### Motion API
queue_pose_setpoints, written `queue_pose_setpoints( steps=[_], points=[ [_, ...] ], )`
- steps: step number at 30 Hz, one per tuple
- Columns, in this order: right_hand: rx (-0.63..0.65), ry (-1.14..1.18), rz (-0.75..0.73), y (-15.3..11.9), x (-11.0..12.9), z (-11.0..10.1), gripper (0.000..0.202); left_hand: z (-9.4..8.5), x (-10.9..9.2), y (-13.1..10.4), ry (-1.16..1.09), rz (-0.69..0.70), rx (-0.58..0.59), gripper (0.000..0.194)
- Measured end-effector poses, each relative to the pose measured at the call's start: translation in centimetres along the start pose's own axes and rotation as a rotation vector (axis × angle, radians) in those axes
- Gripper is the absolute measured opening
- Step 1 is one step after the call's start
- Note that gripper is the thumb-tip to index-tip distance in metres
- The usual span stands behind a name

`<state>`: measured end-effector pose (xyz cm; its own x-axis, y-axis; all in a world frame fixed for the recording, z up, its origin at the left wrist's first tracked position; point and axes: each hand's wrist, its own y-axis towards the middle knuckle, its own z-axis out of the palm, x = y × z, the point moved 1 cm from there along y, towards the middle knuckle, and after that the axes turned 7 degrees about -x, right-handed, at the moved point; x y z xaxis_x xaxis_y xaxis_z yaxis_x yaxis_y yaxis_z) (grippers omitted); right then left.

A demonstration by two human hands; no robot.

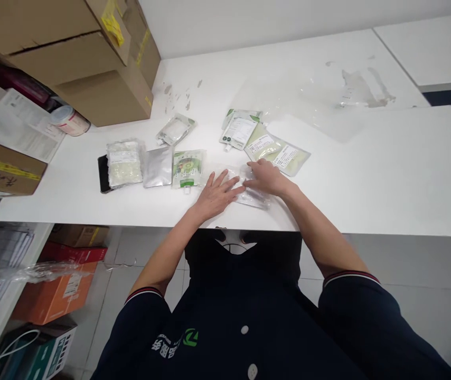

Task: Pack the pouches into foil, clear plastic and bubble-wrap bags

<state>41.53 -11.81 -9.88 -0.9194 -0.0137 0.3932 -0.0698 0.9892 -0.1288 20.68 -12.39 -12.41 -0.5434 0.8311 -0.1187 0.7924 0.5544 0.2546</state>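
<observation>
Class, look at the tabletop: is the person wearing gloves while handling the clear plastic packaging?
No, the left hand and the right hand are both bare at the clear plastic packaging.

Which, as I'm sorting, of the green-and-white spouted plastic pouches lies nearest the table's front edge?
The spouted pouch just right of the flat silver pouch; the others lie farther back.

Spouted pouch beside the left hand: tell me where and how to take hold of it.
Probably best by its white spout, coming from the person's side: the pouch lies flat, and the spout points toward the person, jutting past the near edge, where nothing blocks a pinch.
</observation>
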Motion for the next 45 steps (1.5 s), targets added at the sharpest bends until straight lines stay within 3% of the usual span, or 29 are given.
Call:
queue_pose_setpoints(
  steps=[2, 4, 7, 9, 14, 17, 21, 24, 26, 28, 35, 40, 42, 45],
  points=[
    [0.086, 0.071, 0.067, 0.6, -0.3, -0.4, 0.048, -0.3, -0.5, -0.9, 0.013, -0.114, -0.106, 0.033],
    [0.156, 0.141, 0.078, 0.3, -0.6, -0.8, 0.034, -0.4, -1.2, -2.3, -0.019, -0.348, -0.255, 0.031],
    [0.131, 0.294, 0.03, -1.2, -0.8, -1.1, 0.033, -0.2, -2.0, -4.2, -0.257, -0.704, -0.389, 0.039],
    [0.094, 0.522, 0.004, -2.3, -0.8, -0.9, 0.033, -0.1, -2.1, -4.8, -0.487, -0.805, -0.398, 0.045],
    [0.044, 1.014, 0.041, -4.5, -0.4, 0.8, 0.041, -0.3, -2.2, -3.6, -0.915, -0.779, -0.469, 0.047],
    [-0.035, 1.093, 0.059, -5.6, 0.0, 1.9, 0.044, -0.1, -2.6, -2.5, -1.05, -0.798, -0.502, 0.047],
    [-0.035, 1.114, 0.037, -6.6, 0.5, 2.6, 0.043, 0.8, -2.4, -1.6, -1.035, -0.846, -0.645, 0.047],
    [-0.121, 1.081, -0.032, -6.5, 0.6, 2.0, 0.064, 1.1, -1.8, -1.1, -1.07, -0.885, -0.714, 0.038],
    [-0.161, 1.008, -0.13, -5.9, 0.7, 1.3, 0.071, 0.6, -1.6, -0.8, -1.132, -0.876, -0.676, 0.035],
    [-0.149, 0.923, -0.204, -5.2, 0.8, 0.5, 0.064, -0.4, -1.6, -0.5, -1.191, -0.855, -0.595, 0.035],
    [-0.01, 0.696, -0.176, -3.8, 1.6, -1.2, 0.047, -3.7, -1.3, -0.6, -1.121, -0.777, -0.466, 0.047],
    [-0.169, 0.507, -0.311, -4.3, 2.2, -1.4, 0.016, -4.8, -0.5, -1.5, -0.819, -0.769, -0.265, 0.038],
    [-0.147, 0.589, -0.329, -4.3, 2.5, -1.0, 0.015, -4.6, -0.5, -1.9, -0.767, -0.752, -0.271, 0.039],
    [-0.076, 0.762, -0.218, -3.8, 3.4, 0.4, 0.017, -3.5, -0.8, -2.6, -1.037, -0.807, -0.375, 0.051]
  ],
)
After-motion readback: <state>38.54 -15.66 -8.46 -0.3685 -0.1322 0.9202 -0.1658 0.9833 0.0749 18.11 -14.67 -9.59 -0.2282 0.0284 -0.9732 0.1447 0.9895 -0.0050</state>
